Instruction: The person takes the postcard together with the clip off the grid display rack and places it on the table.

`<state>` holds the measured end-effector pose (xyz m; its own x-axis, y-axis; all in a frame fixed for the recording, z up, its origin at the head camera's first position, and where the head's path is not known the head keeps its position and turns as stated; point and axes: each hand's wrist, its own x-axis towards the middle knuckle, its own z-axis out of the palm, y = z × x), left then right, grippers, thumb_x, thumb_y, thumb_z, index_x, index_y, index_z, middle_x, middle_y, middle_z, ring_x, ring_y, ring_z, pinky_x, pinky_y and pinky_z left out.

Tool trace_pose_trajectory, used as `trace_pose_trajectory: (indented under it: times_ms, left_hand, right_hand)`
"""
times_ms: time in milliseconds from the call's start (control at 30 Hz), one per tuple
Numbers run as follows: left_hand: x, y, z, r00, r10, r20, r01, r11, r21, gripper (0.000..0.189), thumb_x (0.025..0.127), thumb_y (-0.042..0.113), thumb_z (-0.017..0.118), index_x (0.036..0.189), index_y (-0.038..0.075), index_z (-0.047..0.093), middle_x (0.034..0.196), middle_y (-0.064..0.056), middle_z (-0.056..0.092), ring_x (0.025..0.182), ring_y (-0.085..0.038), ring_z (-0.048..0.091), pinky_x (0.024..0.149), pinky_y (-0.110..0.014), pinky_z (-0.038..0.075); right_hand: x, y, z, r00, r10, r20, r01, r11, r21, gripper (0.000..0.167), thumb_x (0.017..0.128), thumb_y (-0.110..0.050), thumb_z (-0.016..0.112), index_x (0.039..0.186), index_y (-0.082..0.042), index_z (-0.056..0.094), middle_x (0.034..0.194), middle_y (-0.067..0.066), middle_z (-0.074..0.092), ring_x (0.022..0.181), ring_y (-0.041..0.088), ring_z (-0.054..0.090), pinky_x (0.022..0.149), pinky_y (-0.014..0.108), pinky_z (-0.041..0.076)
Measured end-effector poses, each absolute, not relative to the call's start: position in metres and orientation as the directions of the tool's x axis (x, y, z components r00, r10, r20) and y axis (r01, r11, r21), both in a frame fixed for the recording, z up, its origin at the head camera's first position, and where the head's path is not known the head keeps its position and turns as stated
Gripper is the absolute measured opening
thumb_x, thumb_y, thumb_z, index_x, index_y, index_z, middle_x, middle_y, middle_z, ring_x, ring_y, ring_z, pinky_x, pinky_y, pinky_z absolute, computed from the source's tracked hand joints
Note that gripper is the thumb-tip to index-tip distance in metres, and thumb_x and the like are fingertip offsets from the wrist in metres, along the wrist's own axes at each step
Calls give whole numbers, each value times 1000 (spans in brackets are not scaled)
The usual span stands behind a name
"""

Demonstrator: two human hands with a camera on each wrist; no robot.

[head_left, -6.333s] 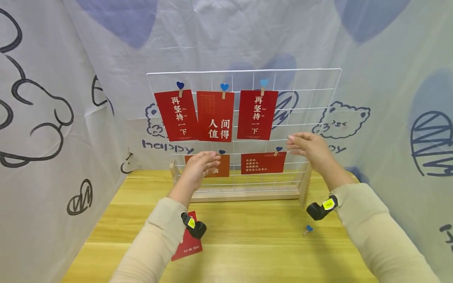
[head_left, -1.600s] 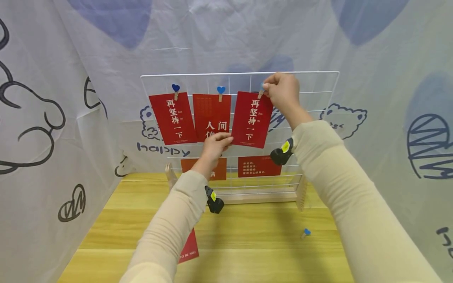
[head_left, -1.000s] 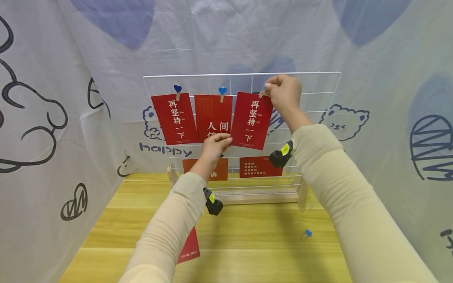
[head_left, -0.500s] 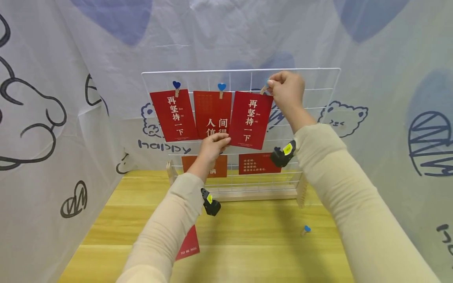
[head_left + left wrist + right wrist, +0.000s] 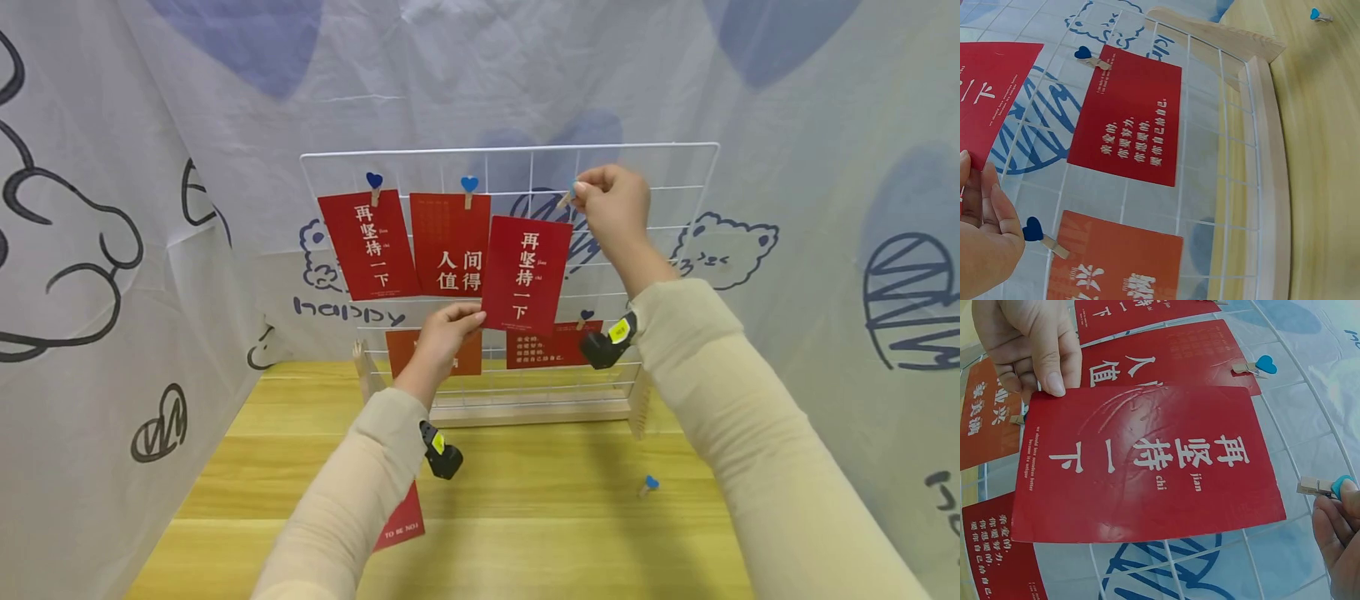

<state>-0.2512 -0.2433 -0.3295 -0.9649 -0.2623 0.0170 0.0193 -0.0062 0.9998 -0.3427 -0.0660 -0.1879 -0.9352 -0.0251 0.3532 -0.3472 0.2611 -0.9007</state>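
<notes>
My left hand (image 5: 444,337) pinches the lower left corner of a red card (image 5: 527,275) with white characters, thumb in front. The card stands in front of a white wire grid (image 5: 675,187), its top edge free of any clip. At the upper right my right hand (image 5: 618,204) pinches a small wooden clothespin (image 5: 1317,486) by its light-blue heart end. A short gap separates this clothespin from the card's top edge. Two other red cards, one on the left (image 5: 370,246) and one in the middle (image 5: 450,233), hang from the grid by blue heart clothespins.
Lower on the grid hang an orange card (image 5: 1116,259) and a wide red card (image 5: 1129,115). A loose blue heart clothespin (image 5: 649,485) lies on the wooden table (image 5: 540,500) at right. Another red card (image 5: 401,521) lies partly under my left sleeve.
The clothespin has come off the right-hand card. My left hand has brought that card down and slightly left, while my right hand has drawn the clothespin slightly right and down.
</notes>
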Motion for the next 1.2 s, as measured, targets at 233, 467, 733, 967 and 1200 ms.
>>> trace_pose_trajectory:
  times_ms: [233,467,733,967,1200]
  left_hand:
    - [-244,-246,-339,-958,-286,-9,-3,-20,1000,24,84,12,55,106,3,58,104,-9,54,99,-21,53,90,-36,37]
    - [-237,-248,-349,-954,-298,-17,-15,-10,1000,25,84,14,56,106,3,58,104,-9,54,100,-25,51,90,-39,36]
    - [-230,-248,-360,-949,-316,-16,-7,-28,1000,22,84,10,56,103,0,58,101,-9,54,92,-20,53,85,-33,42]
    - [-221,-249,-372,-941,-336,-45,-28,-54,998,21,83,9,56,102,-1,58,95,-6,55,83,-17,54,83,-34,43]
    - [-213,-247,-387,-946,-320,-58,-41,-62,997,23,84,10,55,104,-2,57,94,-6,56,84,-16,53,84,-35,42]
  right_hand:
    - [-335,-61,-195,-936,-65,347,-352,212,-911,19,84,-5,54,99,6,56,80,6,55,68,10,53,72,24,47]
    - [-334,-58,-209,-931,-75,357,-364,115,-924,18,83,-1,53,97,11,56,78,7,55,64,8,53,71,22,47]
    - [-326,-53,-220,-935,-80,345,-351,74,-933,19,83,-2,54,98,10,56,79,6,57,64,8,54,69,21,48]
    - [-320,-47,-234,-944,-96,315,-318,19,-948,20,83,-2,55,98,11,55,82,10,59,66,8,56,71,22,48]
    - [-314,-38,-253,-937,-126,324,-332,47,-942,23,84,-1,53,101,13,52,84,12,59,65,6,56,71,22,48]
